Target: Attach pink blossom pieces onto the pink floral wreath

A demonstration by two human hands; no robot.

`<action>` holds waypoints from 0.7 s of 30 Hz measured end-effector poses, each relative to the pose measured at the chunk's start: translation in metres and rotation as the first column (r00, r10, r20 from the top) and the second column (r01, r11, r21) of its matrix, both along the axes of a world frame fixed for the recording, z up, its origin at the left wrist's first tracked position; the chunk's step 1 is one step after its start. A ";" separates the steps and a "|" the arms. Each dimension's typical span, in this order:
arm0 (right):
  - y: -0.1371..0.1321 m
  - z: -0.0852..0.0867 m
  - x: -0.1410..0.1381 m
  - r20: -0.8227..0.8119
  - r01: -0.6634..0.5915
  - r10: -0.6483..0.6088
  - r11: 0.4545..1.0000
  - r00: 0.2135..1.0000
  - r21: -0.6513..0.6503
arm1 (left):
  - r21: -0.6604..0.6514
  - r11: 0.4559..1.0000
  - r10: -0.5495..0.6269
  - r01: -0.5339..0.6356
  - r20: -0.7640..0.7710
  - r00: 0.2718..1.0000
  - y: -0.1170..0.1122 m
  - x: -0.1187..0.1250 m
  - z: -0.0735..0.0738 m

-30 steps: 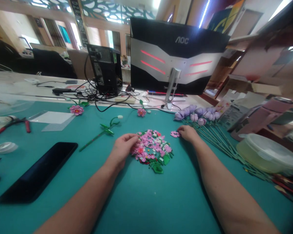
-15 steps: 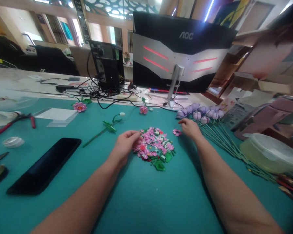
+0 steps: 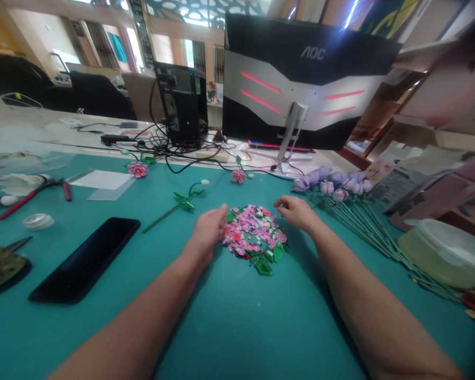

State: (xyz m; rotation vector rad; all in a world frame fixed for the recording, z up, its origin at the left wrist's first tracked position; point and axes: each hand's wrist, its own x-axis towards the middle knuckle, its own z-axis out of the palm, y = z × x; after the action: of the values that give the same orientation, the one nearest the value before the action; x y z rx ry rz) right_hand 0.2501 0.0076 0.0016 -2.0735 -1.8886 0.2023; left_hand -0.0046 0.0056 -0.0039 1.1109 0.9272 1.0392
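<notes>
A loose pile of small toy-brick pieces (image 3: 257, 229), mostly pink with green, white and red ones, lies on the teal mat (image 3: 229, 316). At its left edge my left hand (image 3: 210, 229) is closed, thumb up, its curled fingers touching or nearly touching the pieces; what they hold, if anything, is hidden. Just off the pile's upper right, my right hand (image 3: 298, 212) hovers with thumb and fingertips pinched together; anything between them is too small to make out. Left of the pile lies a green brick-built stem (image 3: 168, 212) with leaves and a white bud.
Pink brick flowers (image 3: 138, 169) lie along the mat's back edge. Purple flowers (image 3: 340, 194) on long stems and a lidded plastic tub (image 3: 447, 253) stand right. A black phone (image 3: 87, 258), red-handled pliers (image 3: 27, 200) and white cards (image 3: 106, 180) lie left. Behind stand a monitor (image 3: 304, 79) and cables.
My right hand has moved left, closer to the pile. The pink flower piece that lay beside it is no longer visible there. My left fingers have curled in. The view has shifted slightly left.
</notes>
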 end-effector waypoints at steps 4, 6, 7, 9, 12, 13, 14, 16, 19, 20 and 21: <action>0.003 -0.006 0.002 0.029 -0.028 0.029 0.999 0.999 -0.034 | -0.011 1.000 0.000 0.000 -0.015 1.000 0.000 0.001 -0.001; 0.004 -0.010 0.002 0.043 -0.027 0.029 0.998 0.999 -0.058 | -0.020 1.000 -0.005 0.004 -0.023 1.000 -0.001 0.002 -0.001; 0.004 -0.011 0.002 0.051 -0.026 0.030 0.997 0.998 -0.071 | -0.024 1.000 -0.006 0.006 -0.023 1.000 -0.001 0.002 -0.001; 0.005 -0.015 0.001 0.067 -0.029 0.036 0.995 0.997 -0.093 | -0.020 1.000 -0.005 0.004 -0.021 1.000 -0.002 0.002 -0.001; 0.006 -0.020 0.000 0.075 -0.040 0.048 0.994 0.996 -0.101 | -0.013 1.000 0.007 -0.007 -0.024 1.000 -0.003 0.003 0.000; 0.006 -0.021 0.000 0.074 -0.044 0.052 0.994 0.996 -0.101 | -0.012 1.000 0.011 -0.011 -0.030 0.999 -0.003 0.003 0.000; 0.006 -0.021 -0.001 0.072 -0.049 0.057 0.994 0.996 -0.100 | -0.012 1.000 0.014 -0.015 -0.036 0.999 -0.004 0.002 0.000; 0.005 -0.022 -0.002 0.065 -0.059 0.066 0.993 0.996 -0.098 | -0.008 1.000 0.015 -0.016 -0.045 0.999 -0.004 0.002 0.000; 0.004 -0.021 -0.005 0.046 -0.065 0.070 0.993 0.996 -0.102 | 0.002 1.000 0.013 -0.012 -0.054 0.998 -0.004 0.002 0.000; 0.004 -0.020 -0.006 0.035 -0.064 0.068 0.992 0.997 -0.105 | 0.005 1.000 0.011 -0.011 -0.056 0.998 -0.004 0.002 0.000; 0.003 -0.020 -0.007 0.022 -0.061 0.064 0.992 0.998 -0.108 | 0.006 1.000 0.009 -0.008 -0.057 0.998 -0.003 0.002 0.000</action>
State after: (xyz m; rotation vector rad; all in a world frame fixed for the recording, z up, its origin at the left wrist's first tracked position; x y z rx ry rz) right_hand 0.2433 0.0110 -0.0182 -2.0960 -2.0010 0.2999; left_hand -0.0029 0.0021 -0.0043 1.1475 0.9757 1.0219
